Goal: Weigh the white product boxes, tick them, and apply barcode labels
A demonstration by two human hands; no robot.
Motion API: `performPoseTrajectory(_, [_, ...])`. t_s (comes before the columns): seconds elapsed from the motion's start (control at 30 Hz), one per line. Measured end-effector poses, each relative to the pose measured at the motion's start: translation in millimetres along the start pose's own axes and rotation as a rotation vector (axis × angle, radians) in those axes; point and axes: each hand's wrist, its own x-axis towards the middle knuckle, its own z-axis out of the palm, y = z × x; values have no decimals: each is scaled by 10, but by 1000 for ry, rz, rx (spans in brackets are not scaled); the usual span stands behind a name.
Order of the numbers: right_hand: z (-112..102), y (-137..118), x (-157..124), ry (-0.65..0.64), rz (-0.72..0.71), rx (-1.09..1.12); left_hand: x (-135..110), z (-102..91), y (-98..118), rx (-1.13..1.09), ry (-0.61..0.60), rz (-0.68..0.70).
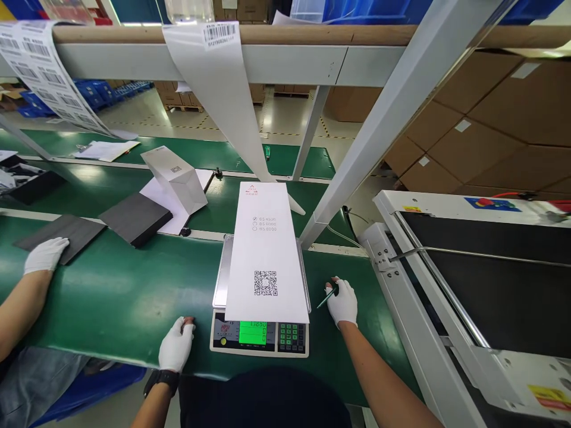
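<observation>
A long white box (266,252) with a QR code lies flat on a weighing scale (260,336) whose green display is lit. My left hand (176,346), in a white glove, rests closed on the green belt just left of the scale. My right hand (342,302), also gloved, rests to the right of the scale and pinches a thin green pen (328,296). Neither hand touches the box.
A co-worker's gloved hand (44,254) lies on a dark flat box (62,235) at the far left. A second dark box (135,217) and a tilted white box (175,177) sit behind. A conveyor machine (468,279) stands to the right. Label strips (223,89) hang from the shelf.
</observation>
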Motion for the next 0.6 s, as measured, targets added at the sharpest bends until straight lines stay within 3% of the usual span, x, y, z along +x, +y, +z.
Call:
performPoseTrajectory(0.13, [-119, -135, 72, -36, 73, 126, -28, -10, 67, -225, -34, -35])
performPoseTrajectory(0.23, [-288, -366, 198, -65, 120, 248, -80, -120, 299, -432, 17, -6])
performPoseTrajectory(0.33, [-517, -783, 364, -87, 127, 406, -194, -375, 739, -488, 140, 117])
performPoseTrajectory(0.47, [-790, -1482, 554, -54, -23, 560, -429, -731, 1457, -542, 241, 324])
performPoseTrajectory(0.6, [-935, -2069, 632, -52, -212, 642, -714, -725, 1943, -483, 269, 437])
